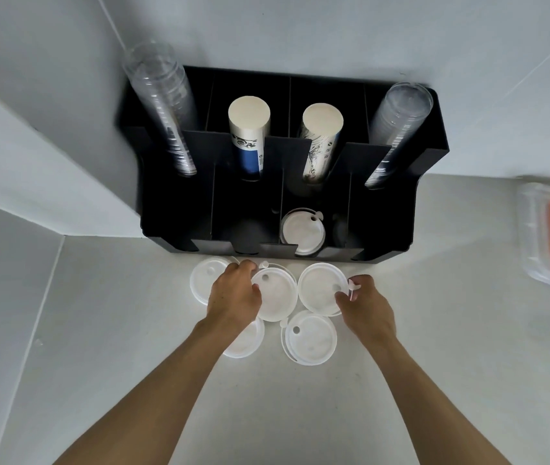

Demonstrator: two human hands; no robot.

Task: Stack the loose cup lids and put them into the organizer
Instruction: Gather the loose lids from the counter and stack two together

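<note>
Five loose white cup lids lie flat on the white counter (401, 380), clustered just in front of the black organizer (428, 156). Left hand (233, 293) sits over the gap between the far-left lid (204, 280) and the centre lid (275, 295), fingers curled, pinching the centre lid's left rim as far as can be told; thumb side partly hidden. Its forearm covers most of the near-left lid (245, 342). Right hand (365, 305) is at the right edge of the far-right lid (320, 286), fingertips pressed together on the rim beside its small plug tab (353, 290). Near-right lid (308, 337) lies untouched between both wrists, about equally near each.

Key relation: the centre and far-right lids lie side by side, rims almost touching, one per hand, so sliding one onto the other is a short inward move. The target slot looks to be the front compartment holding lids already (302, 233), straight ahead of the right-hand lid, so the right hand is nearer. Stacking barely started, judging by the spread.
</note>
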